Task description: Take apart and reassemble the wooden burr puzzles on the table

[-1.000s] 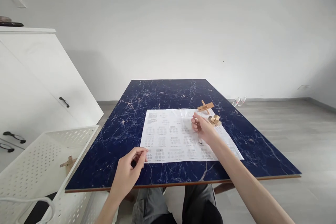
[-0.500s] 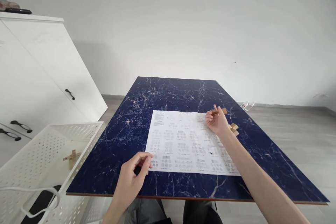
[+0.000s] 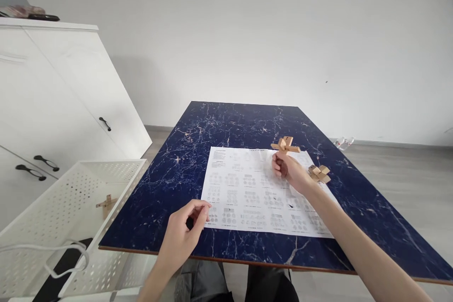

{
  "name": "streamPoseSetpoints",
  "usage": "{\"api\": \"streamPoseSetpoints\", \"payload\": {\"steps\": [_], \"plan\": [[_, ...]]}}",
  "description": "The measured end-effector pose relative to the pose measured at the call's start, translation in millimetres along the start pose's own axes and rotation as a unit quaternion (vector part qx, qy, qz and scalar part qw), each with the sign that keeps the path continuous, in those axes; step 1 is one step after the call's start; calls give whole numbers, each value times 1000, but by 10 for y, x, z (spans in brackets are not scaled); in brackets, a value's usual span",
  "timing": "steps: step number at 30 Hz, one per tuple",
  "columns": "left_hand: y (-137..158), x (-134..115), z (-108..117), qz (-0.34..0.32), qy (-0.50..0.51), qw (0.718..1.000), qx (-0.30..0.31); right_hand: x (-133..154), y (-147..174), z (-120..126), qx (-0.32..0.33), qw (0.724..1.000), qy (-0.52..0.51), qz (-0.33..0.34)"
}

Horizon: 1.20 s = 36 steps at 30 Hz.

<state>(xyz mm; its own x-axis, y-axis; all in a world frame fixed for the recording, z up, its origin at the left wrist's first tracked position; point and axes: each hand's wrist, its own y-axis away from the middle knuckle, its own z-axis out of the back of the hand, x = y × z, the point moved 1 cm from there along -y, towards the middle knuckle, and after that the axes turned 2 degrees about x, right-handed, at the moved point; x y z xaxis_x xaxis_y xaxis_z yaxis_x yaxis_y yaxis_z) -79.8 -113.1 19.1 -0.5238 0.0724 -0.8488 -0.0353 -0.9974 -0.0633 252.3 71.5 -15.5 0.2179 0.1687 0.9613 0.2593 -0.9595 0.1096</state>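
My right hand (image 3: 288, 167) is closed round the lower part of a light wooden interlocking puzzle (image 3: 285, 144). Its crossed bars stick out above my fingers, over the far edge of a printed paper sheet (image 3: 255, 188). Near my right wrist, a second wooden puzzle (image 3: 319, 173), made of blocky interlocked pieces, lies at the sheet's right side. My left hand (image 3: 184, 226) rests at the sheet's lower left corner, thumb and fingertips curled together over its edge. Whether anything is between those fingers is hidden. Small rows of drawings cover the sheet.
The sheet lies on a dark blue marble-patterned table (image 3: 230, 122). Left of it stands a white perforated bin (image 3: 120, 184) holding a wooden cross-shaped piece (image 3: 106, 205), a white cable (image 3: 35, 247) and a black object. Behind the bin is a white cabinet (image 3: 71, 94); a pale wall lies beyond.
My right hand has turned and shifted slightly left, so more of the held puzzle shows above the fingers. The second puzzle is less covered. My left hand stays at the sheet's corner.
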Motion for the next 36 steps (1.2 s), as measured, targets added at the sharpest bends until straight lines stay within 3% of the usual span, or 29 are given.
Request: {"api": "streamPoseSetpoints", "payload": {"steps": [6,11,13,17,20,22,27,36], "plan": [[-139,-18,1,-6,-45,999,4,53,155,-348,134,987,91,-1],[-570,-149,-100,-52,-83,995,6,107,220,-555,237,965,116,-14],[-803,-240,-189,-73,-64,994,44,102,235,-613,272,955,117,-18],[-1280,-371,-385,-60,87,978,182,74,261,-656,271,954,126,-32],[-1547,-402,-490,-44,205,919,334,78,283,-665,263,951,161,-37],[-1654,-390,-519,-37,245,890,383,94,293,-674,266,945,185,-36],[-1750,-254,-528,-24,253,889,382,113,285,-684,270,934,230,-30],[-1744,-166,-543,-33,290,859,420,52,333,-736,295,929,222,11]]}}
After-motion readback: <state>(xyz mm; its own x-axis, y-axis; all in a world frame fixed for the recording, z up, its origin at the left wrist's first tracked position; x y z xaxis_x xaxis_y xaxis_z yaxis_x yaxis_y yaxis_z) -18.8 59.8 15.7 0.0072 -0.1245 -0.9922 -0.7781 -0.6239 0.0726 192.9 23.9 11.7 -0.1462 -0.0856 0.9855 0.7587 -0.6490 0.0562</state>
